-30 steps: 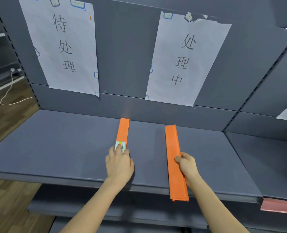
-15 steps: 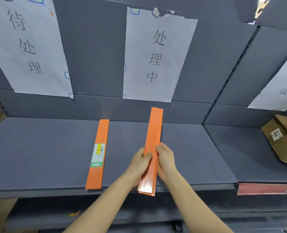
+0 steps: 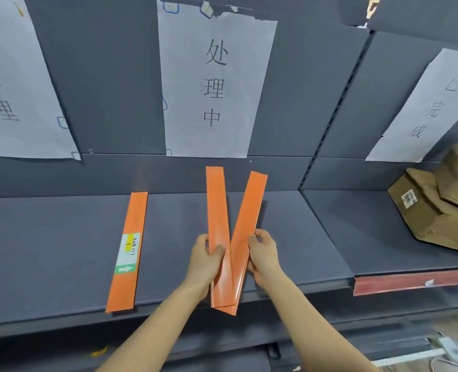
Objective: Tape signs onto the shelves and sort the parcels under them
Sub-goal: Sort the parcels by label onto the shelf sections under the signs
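Grey shelf, signs taped behind, labelled parcel lying flat, cardboard box off right; your left hand and right hand each grip an orange strip

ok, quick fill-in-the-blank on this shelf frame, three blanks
1. The left strip, gripped by the left hand, and the right strip, gripped by the right hand, together form the letter ___.
2. The flat strip on the shelf has a label with a white arrow on a ___ patch.
3. The cardboard box sits below the ___ of the three paper signs.

Missing words: V; green; rightmost
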### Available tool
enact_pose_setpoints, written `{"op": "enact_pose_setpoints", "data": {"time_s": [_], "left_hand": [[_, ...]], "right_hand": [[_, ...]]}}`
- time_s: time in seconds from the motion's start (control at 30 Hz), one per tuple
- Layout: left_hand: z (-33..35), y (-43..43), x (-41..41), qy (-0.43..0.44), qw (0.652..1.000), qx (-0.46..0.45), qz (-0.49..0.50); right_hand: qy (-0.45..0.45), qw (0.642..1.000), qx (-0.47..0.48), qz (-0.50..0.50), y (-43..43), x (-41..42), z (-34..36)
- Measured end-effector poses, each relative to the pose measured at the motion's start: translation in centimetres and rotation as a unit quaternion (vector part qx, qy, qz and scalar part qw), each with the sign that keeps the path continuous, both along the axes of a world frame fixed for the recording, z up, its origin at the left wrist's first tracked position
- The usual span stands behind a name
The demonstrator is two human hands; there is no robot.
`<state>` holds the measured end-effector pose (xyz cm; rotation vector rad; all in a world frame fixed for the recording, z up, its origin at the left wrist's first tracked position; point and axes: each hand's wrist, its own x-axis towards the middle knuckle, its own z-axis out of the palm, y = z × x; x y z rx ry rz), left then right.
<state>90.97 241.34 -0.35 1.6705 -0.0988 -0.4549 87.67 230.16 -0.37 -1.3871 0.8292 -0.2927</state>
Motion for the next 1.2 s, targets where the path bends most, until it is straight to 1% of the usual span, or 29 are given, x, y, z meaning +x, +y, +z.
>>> {"op": "enact_pose_setpoints", "data": {"time_s": [0.13, 0.2, 0.3, 0.4, 0.5, 0.63, 0.8, 0.93, 1.2], "left_hand": [[0.2, -1.1, 0.1, 0.035, 0.999, -0.039, 0.004], [0.3, -2.0, 0.0, 0.04, 0.999, -0.027, -0.016], [0.0, -3.5, -0.5, 0.033, 0.998, 0.016, -0.053], [-0.5, -5.5, -1.1, -0.008, 0.994, 0.07, -0.08], [-0.5, -8.1, -1.7, -0.072, 0.982, 0.13, -0.114], [-0.5, -13.5, -3.7, -0.107, 0.963, 0.2, -0.143], [-0.7, -19.9, -6.0, -0.13, 0.949, 0.251, -0.139], [-0.8, -23.7, -7.5, -0.138, 0.943, 0.27, -0.138], [-1.9, -28.9, -9.1, -0.165, 0.917, 0.355, -0.075]], "right_hand": [[0.027, 0.997, -0.07, -0.023, -2.0, -1.6, -0.6], [0.048, 0.993, -0.102, -0.031, -3.5, -2.5, -1.0], [0.072, 0.988, -0.128, -0.04, -6.3, -3.9, -1.2], [0.087, 0.988, -0.119, -0.044, -9.0, -5.2, -1.1], [0.109, 0.987, -0.118, -0.019, -11.7, -6.5, -1.1], [0.143, 0.976, -0.162, 0.024, -16.5, -8.6, -0.5], [0.147, 0.972, -0.172, 0.058, -23.0, -10.4, -0.7], [0.133, 0.972, -0.177, 0.079, -26.8, -11.4, -1.1], [0.122, 0.968, -0.179, 0.124, -31.4, -13.0, -1.9]]}}
